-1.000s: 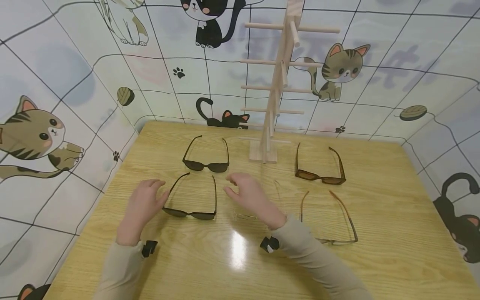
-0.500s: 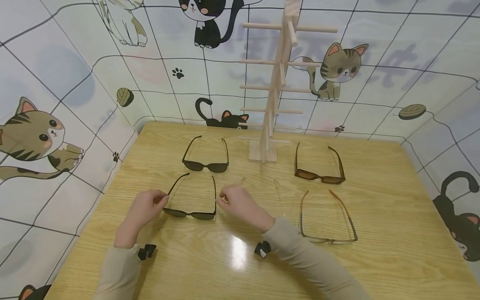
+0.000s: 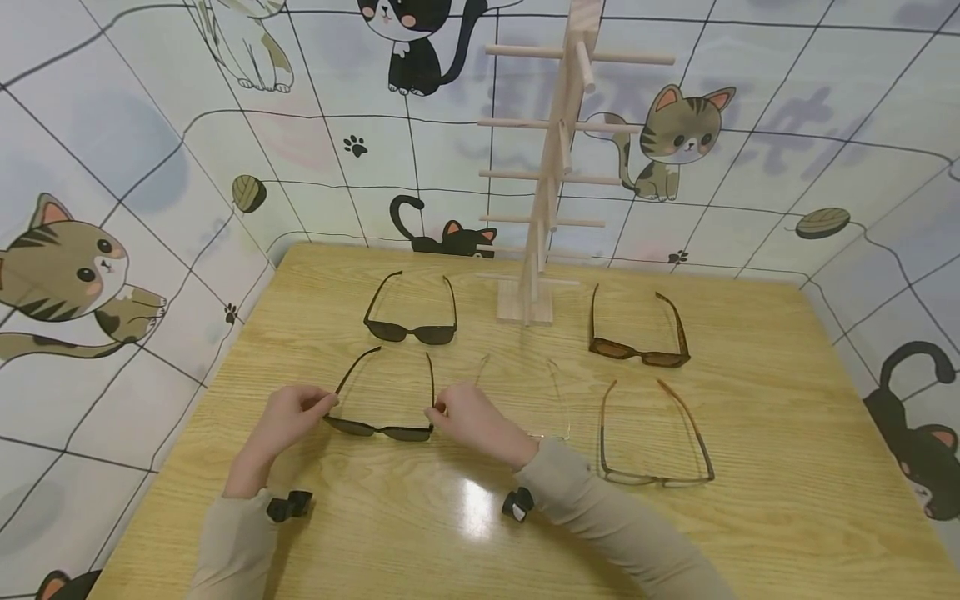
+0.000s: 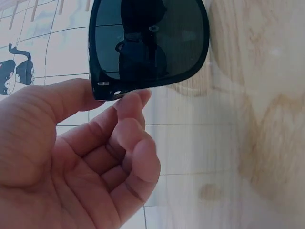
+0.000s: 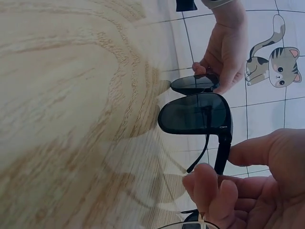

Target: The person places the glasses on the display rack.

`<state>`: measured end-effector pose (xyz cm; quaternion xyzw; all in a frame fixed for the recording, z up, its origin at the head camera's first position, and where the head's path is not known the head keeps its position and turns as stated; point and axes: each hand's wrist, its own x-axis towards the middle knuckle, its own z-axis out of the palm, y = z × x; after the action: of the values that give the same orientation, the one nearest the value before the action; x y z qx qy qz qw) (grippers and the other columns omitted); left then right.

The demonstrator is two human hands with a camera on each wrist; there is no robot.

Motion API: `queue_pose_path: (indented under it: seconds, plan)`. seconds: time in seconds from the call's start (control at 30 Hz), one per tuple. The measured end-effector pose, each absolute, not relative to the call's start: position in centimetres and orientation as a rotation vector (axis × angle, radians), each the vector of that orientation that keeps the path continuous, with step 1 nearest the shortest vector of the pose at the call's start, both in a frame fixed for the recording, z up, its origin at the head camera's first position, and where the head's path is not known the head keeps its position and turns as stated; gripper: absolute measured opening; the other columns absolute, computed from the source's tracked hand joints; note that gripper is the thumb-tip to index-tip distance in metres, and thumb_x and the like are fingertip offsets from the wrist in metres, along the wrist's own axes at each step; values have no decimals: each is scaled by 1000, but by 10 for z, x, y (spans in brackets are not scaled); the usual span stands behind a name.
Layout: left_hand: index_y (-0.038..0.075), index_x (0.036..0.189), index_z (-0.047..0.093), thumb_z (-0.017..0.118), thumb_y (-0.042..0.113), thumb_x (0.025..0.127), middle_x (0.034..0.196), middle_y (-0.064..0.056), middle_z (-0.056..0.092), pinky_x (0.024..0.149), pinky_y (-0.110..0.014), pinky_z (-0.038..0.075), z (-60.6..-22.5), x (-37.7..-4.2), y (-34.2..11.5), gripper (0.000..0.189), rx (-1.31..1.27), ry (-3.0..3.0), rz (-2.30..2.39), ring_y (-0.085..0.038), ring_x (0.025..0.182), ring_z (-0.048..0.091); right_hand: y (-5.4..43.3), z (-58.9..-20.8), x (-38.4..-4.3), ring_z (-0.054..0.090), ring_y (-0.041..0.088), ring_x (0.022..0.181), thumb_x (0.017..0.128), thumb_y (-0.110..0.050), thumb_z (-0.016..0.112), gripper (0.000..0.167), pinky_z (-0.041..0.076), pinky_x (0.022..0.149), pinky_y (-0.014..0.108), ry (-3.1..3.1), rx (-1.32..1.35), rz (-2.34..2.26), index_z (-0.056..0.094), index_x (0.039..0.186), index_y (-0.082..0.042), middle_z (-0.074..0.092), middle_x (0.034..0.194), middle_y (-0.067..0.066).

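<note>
A pair of black sunglasses (image 3: 407, 433) is at the left front of the table, temples unfolded and pointing to the back. My left hand (image 3: 288, 421) pinches its left temple close to the hinge. On the other side, my right hand (image 3: 476, 425) pinches the right temple near its hinge. In the left wrist view the thumb and fingertips meet at the lower corner of the dark lens (image 4: 147, 43). The right wrist view has the right thumb and fingers on either side of the temple (image 5: 222, 155), just behind the frame front.
Behind lies a second pair of black sunglasses (image 3: 435, 335). Thin wire-rimmed glasses (image 3: 557, 387) are partly covered by my right forearm. To the right are brown sunglasses (image 3: 664, 359) and glasses with orange-brown temples (image 3: 697, 433). A wooden peg rack (image 3: 551, 192) stands at the back.
My right hand has moved left and down to the sunglasses' right temple and taken hold of it. My left fingers have closed on the left temple. The sunglasses have barely shifted.
</note>
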<state>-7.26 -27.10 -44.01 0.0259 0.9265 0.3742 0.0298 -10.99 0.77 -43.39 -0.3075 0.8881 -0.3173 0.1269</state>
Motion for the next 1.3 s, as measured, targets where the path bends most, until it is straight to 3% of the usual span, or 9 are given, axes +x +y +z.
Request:
queue_pose_path:
  seconds: [0.17,0.3,0.43,0.53,0.7,0.83,0.97,1.17,1.3]
  plan:
    - [-4,100,70,57,20,95,85,-12,66,58,-26,45,-438,-71,-273,28,-51,2722,1230,-13,64,52,6,-434,-110,25,2,37,90,-13,60,45,24,39,15,2543,-841,-972,46,47,-14,28,41,-10]
    - [-5,100,69,57,22,95,83,-10,64,58,-24,45,-439,-71,-275,30,-84,2658,1299,-13,60,51,6,-432,-109,25,1,34,90,-12,59,52,23,38,14,2507,-805,-1002,34,45,-18,28,38,-11]
    - [-6,98,69,58,20,94,77,-12,63,56,-24,46,-441,-70,-276,28,-82,2625,1361,-13,59,52,6,-430,-109,30,2,31,89,-10,57,50,24,35,14,2437,-745,-1049,39,44,-17,39,37,-7]
    - [-6,98,69,58,20,94,72,-11,60,54,-24,46,-442,-69,-277,29,-79,2601,1396,-12,59,52,7,-429,-110,31,3,31,90,-9,57,45,25,35,15,2386,-698,-1085,49,46,-8,47,39,0]
    - [-7,100,68,59,20,94,73,-8,59,54,-27,49,-441,-66,-278,30,-77,2564,1458,-13,58,54,10,-427,-110,42,7,36,91,-10,57,35,37,38,19,2269,-583,-1182,63,63,8,54,46,6]
    - [-8,103,67,58,21,94,73,-6,60,61,-27,51,-437,-64,-276,31,-100,2514,1508,-13,60,56,15,-423,-111,58,19,45,92,-14,57,32,50,44,26,2190,-487,-1257,64,70,8,57,51,3]
    - [-8,107,65,56,21,96,75,-5,60,67,-26,51,-430,-62,-273,32,-117,2469,1536,-16,63,58,22,-418,-112,63,28,52,93,-16,57,31,52,45,28,2137,-449,-1335,63,70,5,58,55,3]
    - [-11,109,62,56,21,96,74,-2,57,66,-27,52,-424,-63,-265,35,-78,2402,1638,-14,63,57,34,-410,-111,55,10,48,94,-18,57,30,48,45,23,2009,-382,-1514,64,82,8,59,61,4]
    - [-14,109,60,56,21,96,68,0,52,63,-27,52,-423,-66,-258,38,-22,2353,1713,-10,60,54,43,-407,-112,52,6,49,94,-18,56,33,43,46,19,1918,-337,-1627,61,91,14,58,63,2]
